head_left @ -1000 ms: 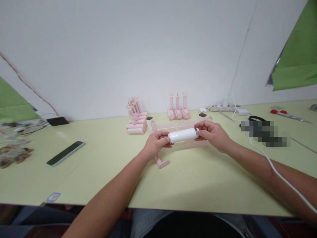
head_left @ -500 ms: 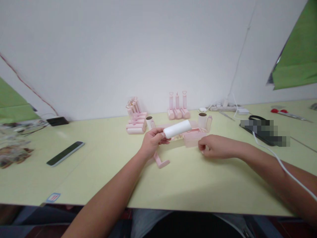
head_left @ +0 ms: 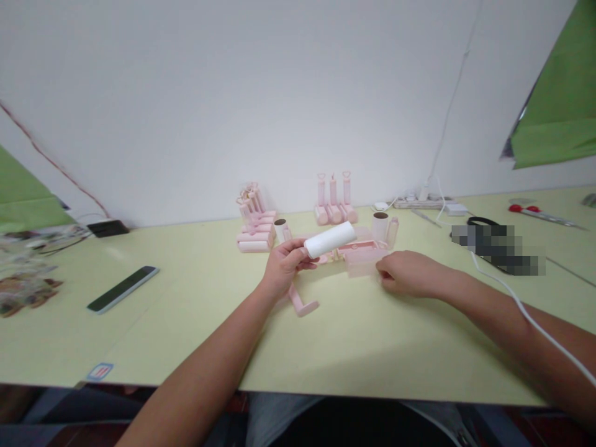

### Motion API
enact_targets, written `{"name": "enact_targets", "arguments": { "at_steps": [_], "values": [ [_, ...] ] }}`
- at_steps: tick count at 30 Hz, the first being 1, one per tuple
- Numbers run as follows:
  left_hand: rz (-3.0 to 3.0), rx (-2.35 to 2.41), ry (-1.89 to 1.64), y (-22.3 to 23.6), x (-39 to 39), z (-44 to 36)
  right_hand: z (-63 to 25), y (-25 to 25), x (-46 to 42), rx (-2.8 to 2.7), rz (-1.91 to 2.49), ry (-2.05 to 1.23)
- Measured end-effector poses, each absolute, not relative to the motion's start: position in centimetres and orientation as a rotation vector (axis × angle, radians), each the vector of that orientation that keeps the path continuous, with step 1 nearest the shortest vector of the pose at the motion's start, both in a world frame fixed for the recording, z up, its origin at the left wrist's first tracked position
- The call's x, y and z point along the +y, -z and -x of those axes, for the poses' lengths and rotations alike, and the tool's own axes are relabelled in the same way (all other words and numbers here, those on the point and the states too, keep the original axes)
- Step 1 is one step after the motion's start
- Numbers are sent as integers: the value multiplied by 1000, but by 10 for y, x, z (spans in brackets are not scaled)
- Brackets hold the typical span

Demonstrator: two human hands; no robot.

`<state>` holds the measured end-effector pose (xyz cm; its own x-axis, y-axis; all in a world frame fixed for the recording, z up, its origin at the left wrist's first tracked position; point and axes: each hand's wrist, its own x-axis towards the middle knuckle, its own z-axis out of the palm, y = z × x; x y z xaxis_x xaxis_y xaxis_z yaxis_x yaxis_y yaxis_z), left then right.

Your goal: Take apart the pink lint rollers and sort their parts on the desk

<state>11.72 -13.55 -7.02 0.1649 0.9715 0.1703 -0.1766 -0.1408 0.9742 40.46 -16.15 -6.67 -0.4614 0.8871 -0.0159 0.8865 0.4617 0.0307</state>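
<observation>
two hands (head_left: 280, 268), one held white roll (head_left: 330, 240), two upright rolls (head_left: 380, 228)

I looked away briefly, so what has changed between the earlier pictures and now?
The right hand has let go of the white roll and moved rightward and frontward, close to the pink box. The left hand keeps hold of the roll, which has shifted a little left. The phone and the three pink pieces by the wall stayed put.
</observation>
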Motion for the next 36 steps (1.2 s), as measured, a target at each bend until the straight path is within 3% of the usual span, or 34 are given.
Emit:
{"name": "enact_targets", "arguments": {
  "at_steps": [15,19,24,29,36],
  "values": [
    [-1267,887,-1255,69,-138,-118,-430,69,-134,2640,-1919,128],
    [-1322,881,-1200,69,-141,-122,-424,61,-141,2893,-2071,147],
    [-1354,882,-1110,71,-147,-131,-406,57,-160,3381,-1932,869],
    [-1322,863,-1069,70,-153,-138,-396,61,-165,3491,-1944,946],
    [-1235,820,-943,66,-155,-144,-394,60,-164,3588,-1983,1526]
  ]
}}
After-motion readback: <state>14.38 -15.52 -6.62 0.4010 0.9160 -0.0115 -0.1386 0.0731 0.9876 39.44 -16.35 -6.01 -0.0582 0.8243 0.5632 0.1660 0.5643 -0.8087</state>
